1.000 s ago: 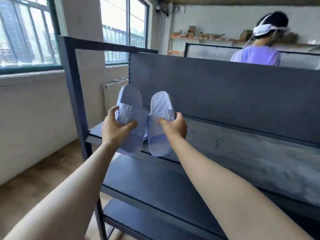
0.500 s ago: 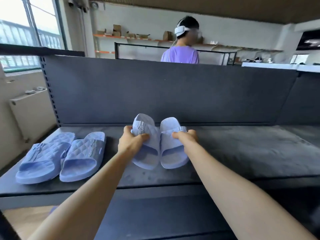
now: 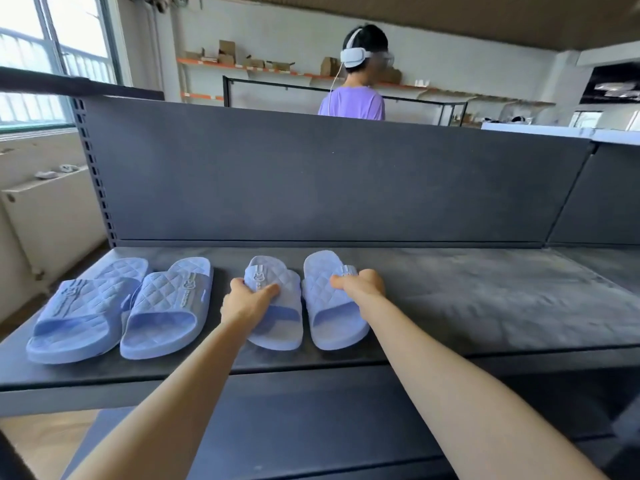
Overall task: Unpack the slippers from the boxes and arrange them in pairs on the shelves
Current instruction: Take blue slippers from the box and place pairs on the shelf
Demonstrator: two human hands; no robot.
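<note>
Two pairs of light blue quilted slippers lie on the dark top shelf [image 3: 485,299]. The first pair rests at the left: one slipper [image 3: 79,313] and its mate [image 3: 166,310] side by side. My left hand [image 3: 247,301] grips the strap of the second pair's left slipper [image 3: 277,327]. My right hand [image 3: 360,284] grips the strap of that pair's right slipper [image 3: 332,313]. Both of these slippers sit flat on the shelf, heels toward me, a narrow gap between them.
The shelf's tall dark back panel [image 3: 329,181] rises behind the slippers. A lower shelf [image 3: 311,427] juts out beneath. Behind the panel stands a person in a purple shirt [image 3: 353,102]. A white radiator [image 3: 45,216] is at the left wall.
My hands carried the second pair from mid-air down onto the top shelf, setting it to the right of the first pair. The view swung right along the shelf.
</note>
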